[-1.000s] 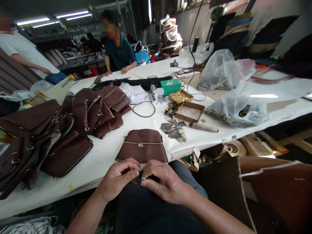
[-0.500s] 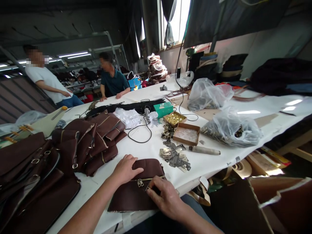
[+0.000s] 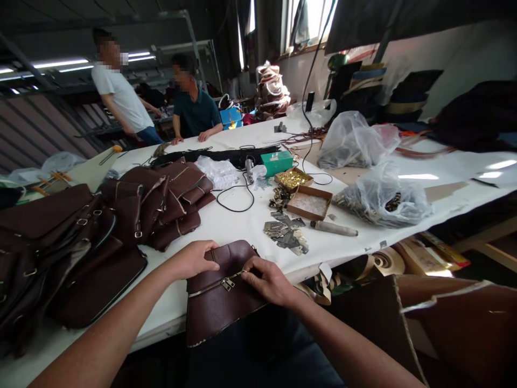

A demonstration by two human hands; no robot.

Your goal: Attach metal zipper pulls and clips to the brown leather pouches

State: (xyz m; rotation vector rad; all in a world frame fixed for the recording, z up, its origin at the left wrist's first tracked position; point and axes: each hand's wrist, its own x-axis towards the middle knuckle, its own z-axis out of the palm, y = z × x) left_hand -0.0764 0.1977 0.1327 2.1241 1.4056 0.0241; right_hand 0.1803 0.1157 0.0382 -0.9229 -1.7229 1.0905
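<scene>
A dark brown leather bag piece (image 3: 230,318) with a brass zipper (image 3: 202,289) across it hangs partly over the table's front edge. Two metal zipper pulls (image 3: 227,283) lie near the middle of the zipper. My left hand (image 3: 196,260) grips the piece's upper left edge, thumb on top and fingers partly hidden behind it. At the zipper's right end, my right hand (image 3: 264,277) is closed in a pinch on the piece; whether a small part is also between the fingertips I cannot tell.
Brown leather bags (image 3: 161,199) are piled at left. Metal plates (image 3: 285,231), a grey rod (image 3: 334,228), cardboard trays (image 3: 309,205) and a plastic bag of parts (image 3: 383,199) lie beyond my hands. An open cardboard box (image 3: 456,323) stands at right. Two people (image 3: 121,91) are across the table.
The leather piece has shifted toward the table's front edge and turned, its lower part now over the edge. My left hand has gone from lying spread on it to gripping its edge.
</scene>
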